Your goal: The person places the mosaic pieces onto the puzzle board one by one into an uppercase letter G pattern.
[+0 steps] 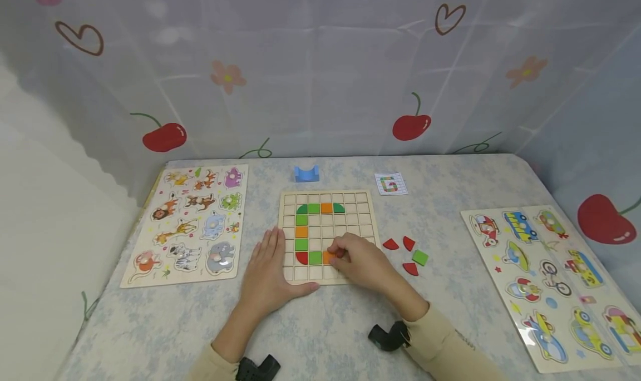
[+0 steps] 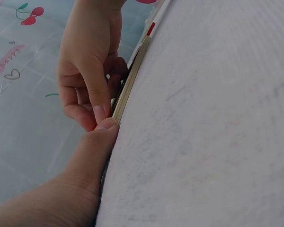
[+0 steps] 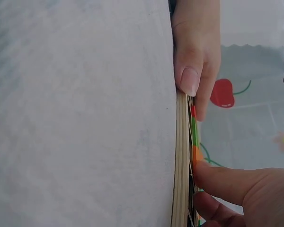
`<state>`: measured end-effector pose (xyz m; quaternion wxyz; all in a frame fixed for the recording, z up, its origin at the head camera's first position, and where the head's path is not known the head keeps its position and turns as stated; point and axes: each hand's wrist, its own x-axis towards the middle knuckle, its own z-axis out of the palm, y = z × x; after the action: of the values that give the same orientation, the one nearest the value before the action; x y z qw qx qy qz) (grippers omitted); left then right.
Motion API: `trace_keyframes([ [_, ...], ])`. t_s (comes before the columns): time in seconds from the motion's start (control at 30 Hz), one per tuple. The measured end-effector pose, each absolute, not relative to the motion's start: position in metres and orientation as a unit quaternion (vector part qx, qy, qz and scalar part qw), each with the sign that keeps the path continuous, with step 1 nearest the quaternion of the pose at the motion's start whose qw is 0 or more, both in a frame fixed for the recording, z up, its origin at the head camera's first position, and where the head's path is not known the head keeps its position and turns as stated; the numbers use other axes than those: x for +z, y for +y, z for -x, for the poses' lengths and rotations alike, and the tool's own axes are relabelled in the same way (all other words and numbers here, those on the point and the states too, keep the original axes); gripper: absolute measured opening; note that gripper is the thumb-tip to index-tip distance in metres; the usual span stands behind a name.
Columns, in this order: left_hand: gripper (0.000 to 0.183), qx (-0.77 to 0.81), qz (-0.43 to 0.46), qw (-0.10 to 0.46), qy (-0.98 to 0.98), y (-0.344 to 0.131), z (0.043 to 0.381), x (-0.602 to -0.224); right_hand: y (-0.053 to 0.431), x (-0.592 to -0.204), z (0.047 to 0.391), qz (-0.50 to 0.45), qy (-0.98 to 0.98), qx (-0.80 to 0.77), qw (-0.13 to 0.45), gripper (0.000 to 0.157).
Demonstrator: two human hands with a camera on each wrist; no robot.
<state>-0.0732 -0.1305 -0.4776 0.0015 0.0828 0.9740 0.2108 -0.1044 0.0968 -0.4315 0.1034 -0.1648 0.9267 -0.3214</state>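
Note:
A wooden grid board (image 1: 350,231) lies flat, with green, orange and red tiles forming an open outline on it. My left hand (image 1: 267,270) rests along the board's left side, fingers straight together, thumb stretched at the near edge. At the bottom row, the thumb and fingers of my right hand (image 1: 363,261) pinch an orange square tile (image 1: 327,258) beside a green square (image 1: 315,258). A red quarter-round tile (image 1: 302,258) sits at that row's left end. In the right wrist view, the right thumb touches the orange tile (image 3: 197,154) at the board's surface.
Right of the board lie red quarter-round tiles (image 1: 390,244) and a loose green square (image 1: 420,257). Behind are a pattern card (image 1: 391,184) and a blue holder (image 1: 306,174). An animal puzzle (image 1: 192,225) lies left, a vehicle puzzle (image 1: 546,281) right.

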Motion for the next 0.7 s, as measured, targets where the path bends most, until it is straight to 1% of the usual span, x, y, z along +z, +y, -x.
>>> trace_keyframes([
  [0.13,0.139,0.210,-0.083,0.002,0.974,-0.130,0.073,-0.477,0.099,-0.432,0.103,0.175,0.932,-0.302,0.096,0.017],
  [0.3,0.138,0.210,-0.083,0.001,0.974,-0.130,0.073,-0.477,0.108,-0.430,0.101,0.179,0.930,-0.303,0.108,0.028],
  [0.43,0.138,0.210,-0.082,-0.001,0.974,-0.130,0.073,-0.477,0.122,-0.426,0.100,0.145,0.933,-0.313,0.105,0.029],
  [0.7,0.140,0.207,-0.084,0.001,0.975,-0.131,0.074,-0.479,0.166,-0.420,0.106,0.073,0.956,-0.276,0.066,0.028],
])
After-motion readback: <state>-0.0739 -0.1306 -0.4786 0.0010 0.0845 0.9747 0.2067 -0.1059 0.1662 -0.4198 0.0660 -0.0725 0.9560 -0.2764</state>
